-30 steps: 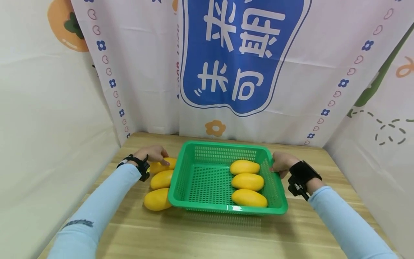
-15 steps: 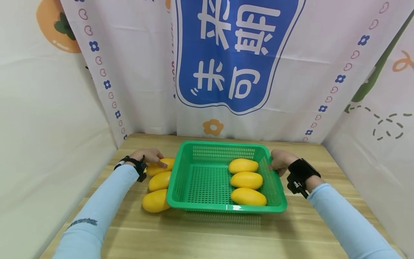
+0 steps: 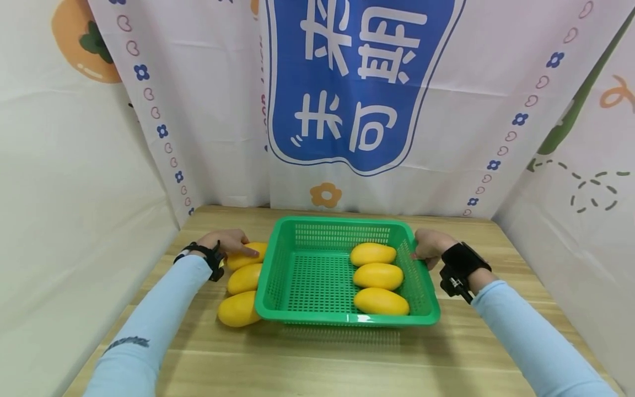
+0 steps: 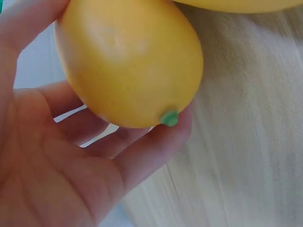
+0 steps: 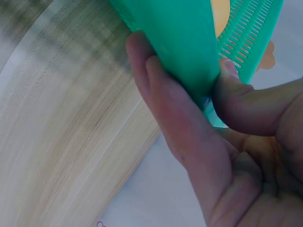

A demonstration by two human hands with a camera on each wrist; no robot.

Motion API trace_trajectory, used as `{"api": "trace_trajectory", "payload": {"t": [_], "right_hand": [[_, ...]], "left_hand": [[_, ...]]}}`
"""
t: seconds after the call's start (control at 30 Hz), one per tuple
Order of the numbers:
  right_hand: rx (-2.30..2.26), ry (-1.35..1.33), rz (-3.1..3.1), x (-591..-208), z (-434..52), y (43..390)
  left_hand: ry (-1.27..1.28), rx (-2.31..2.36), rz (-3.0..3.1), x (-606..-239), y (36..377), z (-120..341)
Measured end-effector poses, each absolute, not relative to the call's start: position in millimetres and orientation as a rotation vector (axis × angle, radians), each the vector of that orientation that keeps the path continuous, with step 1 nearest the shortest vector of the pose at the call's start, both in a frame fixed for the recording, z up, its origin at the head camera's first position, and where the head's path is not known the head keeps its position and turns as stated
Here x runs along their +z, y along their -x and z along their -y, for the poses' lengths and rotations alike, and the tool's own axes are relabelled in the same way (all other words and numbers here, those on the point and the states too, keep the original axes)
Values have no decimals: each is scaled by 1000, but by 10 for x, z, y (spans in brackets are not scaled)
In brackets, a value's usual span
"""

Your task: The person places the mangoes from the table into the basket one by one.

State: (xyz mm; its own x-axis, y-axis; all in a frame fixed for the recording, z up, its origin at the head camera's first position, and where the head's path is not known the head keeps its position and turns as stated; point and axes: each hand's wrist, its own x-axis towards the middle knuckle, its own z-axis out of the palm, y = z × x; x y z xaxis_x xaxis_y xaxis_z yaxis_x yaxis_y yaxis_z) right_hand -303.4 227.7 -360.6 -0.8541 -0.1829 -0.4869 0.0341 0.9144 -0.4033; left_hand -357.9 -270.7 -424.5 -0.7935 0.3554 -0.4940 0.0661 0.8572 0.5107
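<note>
A yellow mango in my left hand, a green basket in my right.
My left thumb and fingers curl partly closed round the farthest of three mangoes on the wooden table, beside the basket's left side; my right thumb and fingers pinch its right rim. Three more mangoes lie inside, along the right.

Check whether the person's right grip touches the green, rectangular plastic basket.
Touching. The right wrist view shows the right grip holding the green, rectangular plastic basket pinched between thumb and fingers.
</note>
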Motion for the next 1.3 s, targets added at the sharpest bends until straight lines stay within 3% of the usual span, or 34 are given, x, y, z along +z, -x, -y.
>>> {"api": "trace_trajectory", "payload": {"t": [1.3], "right_hand": [[-563, 90, -2521, -3573, -2265, 3041]], "left_hand": [[-282, 691, -2572, -4248, 3461, 2976]]}}
